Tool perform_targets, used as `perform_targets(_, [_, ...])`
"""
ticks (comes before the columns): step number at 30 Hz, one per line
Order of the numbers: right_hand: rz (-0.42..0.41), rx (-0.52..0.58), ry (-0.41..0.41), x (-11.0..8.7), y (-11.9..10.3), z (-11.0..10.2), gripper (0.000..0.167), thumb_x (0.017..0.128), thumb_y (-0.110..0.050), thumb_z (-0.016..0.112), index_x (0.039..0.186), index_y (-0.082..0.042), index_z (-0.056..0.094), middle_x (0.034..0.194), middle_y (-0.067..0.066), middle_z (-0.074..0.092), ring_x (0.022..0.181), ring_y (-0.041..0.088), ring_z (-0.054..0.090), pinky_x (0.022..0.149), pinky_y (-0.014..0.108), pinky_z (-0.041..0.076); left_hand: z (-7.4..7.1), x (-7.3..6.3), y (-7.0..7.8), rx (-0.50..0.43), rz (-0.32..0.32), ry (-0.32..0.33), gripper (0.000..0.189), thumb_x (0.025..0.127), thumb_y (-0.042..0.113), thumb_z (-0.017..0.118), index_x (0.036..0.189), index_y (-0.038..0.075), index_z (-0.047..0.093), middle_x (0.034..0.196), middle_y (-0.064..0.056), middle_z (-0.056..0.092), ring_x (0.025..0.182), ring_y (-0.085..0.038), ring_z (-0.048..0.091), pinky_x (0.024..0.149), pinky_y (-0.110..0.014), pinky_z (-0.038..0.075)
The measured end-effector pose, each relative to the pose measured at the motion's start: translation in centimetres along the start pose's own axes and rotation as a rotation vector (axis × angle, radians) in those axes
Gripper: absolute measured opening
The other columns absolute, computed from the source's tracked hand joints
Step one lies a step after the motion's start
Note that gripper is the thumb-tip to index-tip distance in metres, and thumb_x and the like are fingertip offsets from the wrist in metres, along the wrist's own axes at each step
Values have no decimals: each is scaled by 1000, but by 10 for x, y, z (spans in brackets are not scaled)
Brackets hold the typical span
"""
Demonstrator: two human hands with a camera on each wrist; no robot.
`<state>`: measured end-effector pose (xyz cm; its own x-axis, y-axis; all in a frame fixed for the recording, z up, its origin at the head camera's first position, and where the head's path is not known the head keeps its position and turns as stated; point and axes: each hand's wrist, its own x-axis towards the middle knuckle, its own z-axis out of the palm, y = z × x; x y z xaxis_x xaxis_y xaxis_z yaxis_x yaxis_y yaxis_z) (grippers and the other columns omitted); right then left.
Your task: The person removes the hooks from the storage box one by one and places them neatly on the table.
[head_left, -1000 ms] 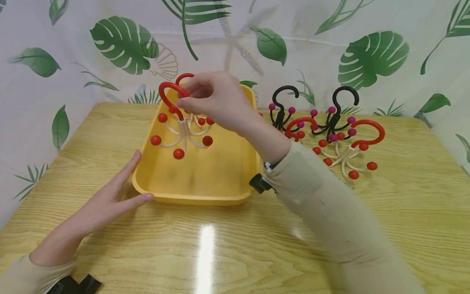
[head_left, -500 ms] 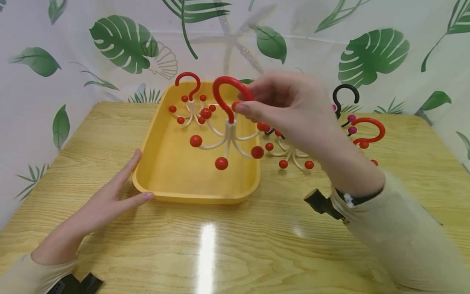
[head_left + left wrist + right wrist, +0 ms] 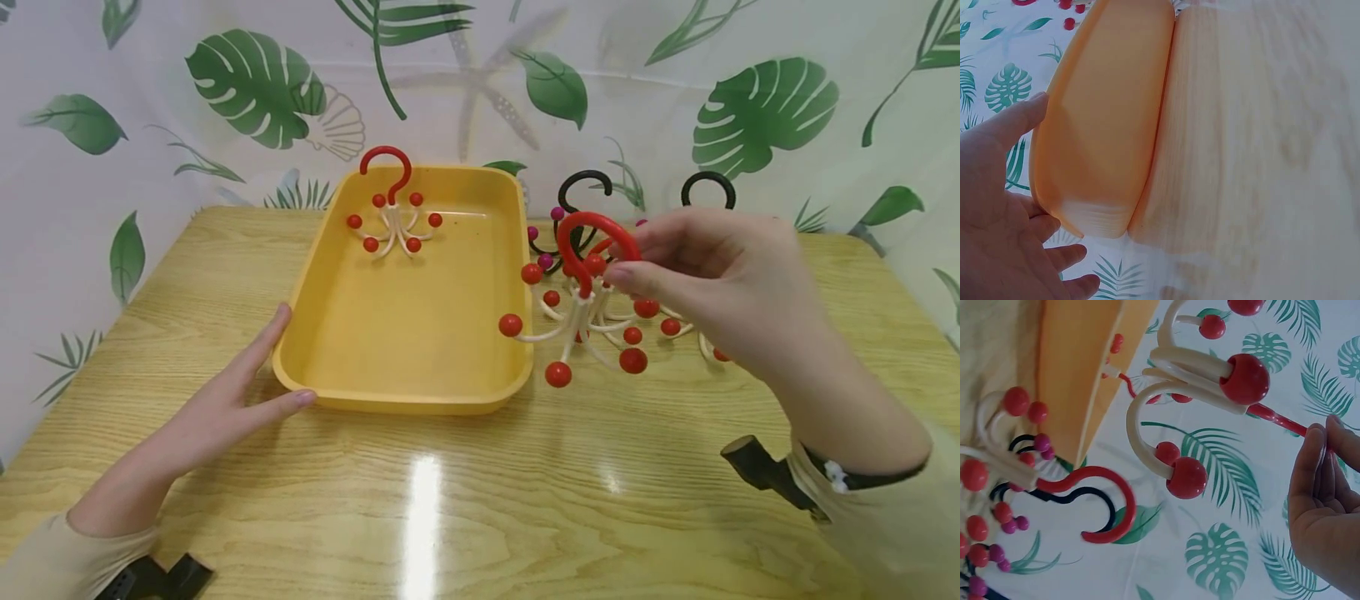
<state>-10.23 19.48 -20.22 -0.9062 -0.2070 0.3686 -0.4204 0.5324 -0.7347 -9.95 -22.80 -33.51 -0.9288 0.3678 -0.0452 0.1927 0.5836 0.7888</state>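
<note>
In the head view my right hand [image 3: 727, 283] pinches the red hook of a hanger [image 3: 582, 312] with white curved arms tipped by red balls. This hanger hangs upright in the air just right of the yellow tray [image 3: 408, 407], overlapping others behind it. The right wrist view shows thumb and fingers meeting on the hook's end. My left hand [image 3: 213, 425] rests against the tray's near left corner, fingers straight on the side and thumb at the front rim. Inside the tray, toward the back, a matching red-and-white hanger [image 3: 393, 218] stands upright.
Right of the tray, more red-and-white hangers [image 3: 1007, 465] stand on the wooden table [image 3: 480, 500], partly covered by my right hand and the held hanger. Behind them are two black hangers [image 3: 587, 177] with pink balls. A leaf-print cloth [image 3: 420, 75] rises behind the table.
My right hand has carried the hanger from above the tray to the right, past its right rim, and toward me. The other hanger in the tray and my left hand have stayed put.
</note>
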Motion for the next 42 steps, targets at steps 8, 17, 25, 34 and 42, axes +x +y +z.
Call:
perform_targets(8, [136, -84, 20, -17, 20, -6, 16, 83, -18, 76, 93, -7, 70, 76, 0, 70, 62, 15, 63, 44, 22, 43, 0, 1, -2, 16, 11, 5, 93, 91, 29, 67, 153, 33, -3, 159, 3, -4, 144, -31, -1, 107, -66, 8])
perform_targets(17, [237, -130, 8, -26, 38, -4, 22, 82, -28, 76, 96, -11, 70, 76, 1, 69, 64, 18, 61, 47, 26, 43, 0, 0, -2, 4, 8, 1, 93, 91, 29, 67, 153, 32, -3, 159, 3, -4, 144, -31, -1, 107, -67, 8])
perform_targets(25, [253, -113, -20, -27, 53, 2, 23, 84, -27, 74, 99, -10, 70, 82, -4, 70, 69, 17, 61, 57, 21, 47, 0, 1, -1, 21, -2, 7, 94, 91, 30, 67, 153, 30, -3, 159, 2, -3, 144, -32, 0, 107, -66, 8])
perform_targets(34, [256, -48, -35, -30, 64, 9, 23, 84, -25, 74, 99, -8, 68, 83, -6, 70, 71, 15, 64, 57, 21, 48, 0, 0, -1, 18, -2, 6, 94, 91, 30, 67, 153, 32, -3, 159, 2, -3, 144, -32, 0, 107, -66, 8])
perform_targets(42, [274, -39, -54, -31, 72, 15, 26, 85, -25, 73, 101, -6, 67, 84, -3, 70, 73, 16, 65, 59, 21, 51, 0, 0, -2, 1, -2, 2, 94, 91, 29, 67, 153, 33, -3, 159, 3, -3, 144, -31, -1, 107, -67, 8])
